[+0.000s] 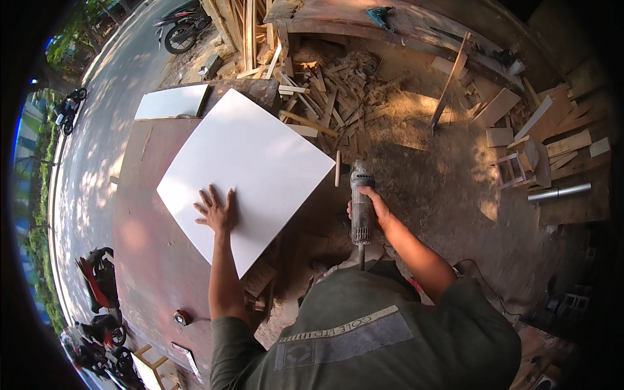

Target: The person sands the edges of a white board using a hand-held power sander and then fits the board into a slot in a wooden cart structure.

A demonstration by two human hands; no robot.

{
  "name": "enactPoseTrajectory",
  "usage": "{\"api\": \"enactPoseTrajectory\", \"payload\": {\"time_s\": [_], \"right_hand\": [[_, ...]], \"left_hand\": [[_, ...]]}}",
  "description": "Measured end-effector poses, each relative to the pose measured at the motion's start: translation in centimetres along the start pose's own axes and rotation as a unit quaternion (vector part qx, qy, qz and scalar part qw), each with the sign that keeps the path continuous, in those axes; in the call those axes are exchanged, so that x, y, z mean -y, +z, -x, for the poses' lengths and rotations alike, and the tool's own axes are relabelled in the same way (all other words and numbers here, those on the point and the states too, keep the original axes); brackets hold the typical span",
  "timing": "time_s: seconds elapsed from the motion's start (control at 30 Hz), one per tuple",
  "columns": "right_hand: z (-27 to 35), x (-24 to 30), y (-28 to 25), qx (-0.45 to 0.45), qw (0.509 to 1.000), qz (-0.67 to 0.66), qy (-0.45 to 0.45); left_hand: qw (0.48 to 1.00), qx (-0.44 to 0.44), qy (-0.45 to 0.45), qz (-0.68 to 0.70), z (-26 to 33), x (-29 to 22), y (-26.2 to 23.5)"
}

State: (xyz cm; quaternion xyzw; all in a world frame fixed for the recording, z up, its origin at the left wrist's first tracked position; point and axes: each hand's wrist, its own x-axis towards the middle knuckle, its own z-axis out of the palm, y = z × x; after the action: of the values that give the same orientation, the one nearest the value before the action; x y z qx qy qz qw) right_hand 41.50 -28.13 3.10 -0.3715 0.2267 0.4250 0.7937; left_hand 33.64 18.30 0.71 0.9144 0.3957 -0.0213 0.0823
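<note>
My left hand (216, 210) lies flat with spread fingers on a large white square board (253, 153). The board rests at an angle on a reddish-brown work table (146, 240), and its right corner juts past the table's side. My right hand (374, 203) is wrapped round the grey body of an angle grinder (361, 214). The grinder's disc (338, 168), seen edge-on, is upright beside the board's right corner. Whether disc and board touch, I cannot tell. A cord runs from the grinder's rear toward me.
On the table are another white panel (170, 102), a tape measure (182, 317) and a flat, pale-faced rectangular object (186, 361). Wood scraps (328, 97) are heaped beyond it. More offcuts (565, 143) and a metal tube (559, 193) lie at right. Motorbikes (101, 292) stand along the left by a road.
</note>
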Motion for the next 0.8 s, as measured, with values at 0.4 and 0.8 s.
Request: {"api": "enactPoseTrajectory", "payload": {"time_s": [0.4, 0.8], "right_hand": [[-1.9, -8.8, 7.0, -0.024, 0.972, -0.211, -0.101], [0.6, 10.0, -3.0, 0.011, 0.978, 0.2, 0.05]], "left_hand": [[1.0, 0.011, 0.018, 0.009, 0.2, -0.4, -0.8], [0.999, 0.032, 0.017, 0.014, -0.2, 0.2, -1.3]]}}
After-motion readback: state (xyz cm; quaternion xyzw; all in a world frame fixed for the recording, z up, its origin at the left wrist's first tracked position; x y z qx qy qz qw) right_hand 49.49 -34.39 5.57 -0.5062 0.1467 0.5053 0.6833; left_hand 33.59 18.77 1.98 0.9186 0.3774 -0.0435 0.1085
